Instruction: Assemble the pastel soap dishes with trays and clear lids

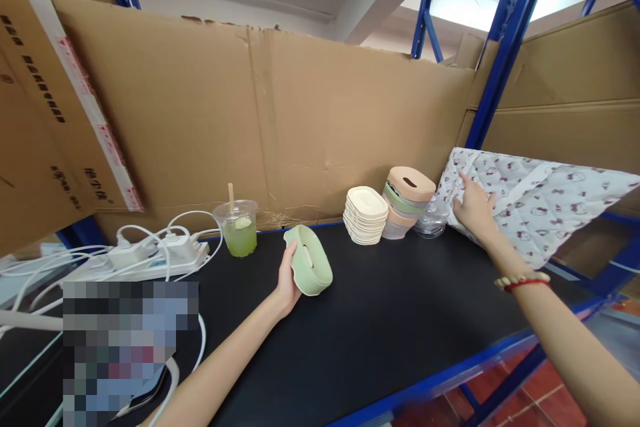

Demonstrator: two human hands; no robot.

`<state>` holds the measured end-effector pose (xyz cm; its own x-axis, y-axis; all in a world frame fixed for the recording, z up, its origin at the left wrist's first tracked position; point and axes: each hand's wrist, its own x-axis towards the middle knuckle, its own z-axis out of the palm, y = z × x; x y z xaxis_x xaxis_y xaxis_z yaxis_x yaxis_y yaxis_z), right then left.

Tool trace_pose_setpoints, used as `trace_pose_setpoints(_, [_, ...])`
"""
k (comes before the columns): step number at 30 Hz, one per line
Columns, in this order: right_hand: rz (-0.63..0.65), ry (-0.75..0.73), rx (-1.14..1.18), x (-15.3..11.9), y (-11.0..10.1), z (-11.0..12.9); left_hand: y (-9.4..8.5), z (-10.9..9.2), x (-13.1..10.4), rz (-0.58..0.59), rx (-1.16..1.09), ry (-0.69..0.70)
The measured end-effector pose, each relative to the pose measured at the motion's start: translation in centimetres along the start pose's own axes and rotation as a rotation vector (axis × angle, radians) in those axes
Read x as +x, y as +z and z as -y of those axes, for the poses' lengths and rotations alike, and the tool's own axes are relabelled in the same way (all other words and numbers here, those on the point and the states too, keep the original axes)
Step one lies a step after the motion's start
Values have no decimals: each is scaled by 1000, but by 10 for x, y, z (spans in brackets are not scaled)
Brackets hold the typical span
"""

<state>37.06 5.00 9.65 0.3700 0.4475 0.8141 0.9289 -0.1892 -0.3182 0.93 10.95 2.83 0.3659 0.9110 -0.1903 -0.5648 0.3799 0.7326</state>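
My left hand (289,283) is closed on a light green plastic lid (319,259) with a slot in its middle, held tilted above the black tabletop (380,320). My right hand (475,208), a beaded bracelet and red cord at its wrist, reaches out with fingers apart. It is in front of a white quilted cloth (530,197) with a small print; whether the fingertips touch it I cannot tell. Near that hand are clear plastic pieces (430,221) and a stack of peach and green lidded containers (411,181). Left of these stands a pile of cream lids or trays (367,203).
A clear cup of green drink (241,237) with a straw stands at the back left. Beside it lies a white power strip (135,267) with tangled cables. A blurred-out patch covers the lower left. Cardboard (320,120) walls the back; blue posts (505,53) frame the right.
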Motion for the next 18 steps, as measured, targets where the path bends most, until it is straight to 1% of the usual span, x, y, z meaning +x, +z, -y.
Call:
trace_pose_setpoints(1, [-112,18,54,-8,-3,20,-2,1,1,19,31,0])
trace_pose_setpoints(2, [-164,-4,146,-18,-6,43,-3,1,2,43,64,-6])
trace_pose_setpoints(3, [-132,-48,251,-30,-6,66,-5,2,2,65,94,-15])
trace_pose_setpoints(4, [13,-106,354,-43,-5,88,-6,3,2,84,117,-26])
trace_pose_setpoints(5, [221,-150,449,-58,-3,110,-7,3,2,99,134,-30])
trace_pose_setpoints(6, [483,-180,521,-72,0,129,-8,4,1,113,146,-27])
trace_pose_setpoints(7, [703,-174,572,-86,4,146,-8,5,0,128,154,-18])
trace_pose_setpoints(8, [891,-144,614,-99,9,161,-9,5,-1,145,162,-4])
trace_pose_setpoints(9, [1043,-112,656,-110,14,172,-10,6,-2,161,168,11])
trace_pose_setpoints(10, [1140,-87,705,-118,19,182,-10,6,-3,174,173,23])
trace_pose_setpoints(11, [1196,-60,745,-124,24,189,-11,6,-4,182,173,30])
trace_pose_setpoints(12, [1218,-32,778,-127,27,194,-11,6,-5,186,165,31])
trace_pose_setpoints(15, [1184,61,815,-127,30,204,-9,3,-7,202,108,42])
trace_pose_setpoints(18, [1168,135,830,-122,22,210,-4,-3,-10,241,34,18])
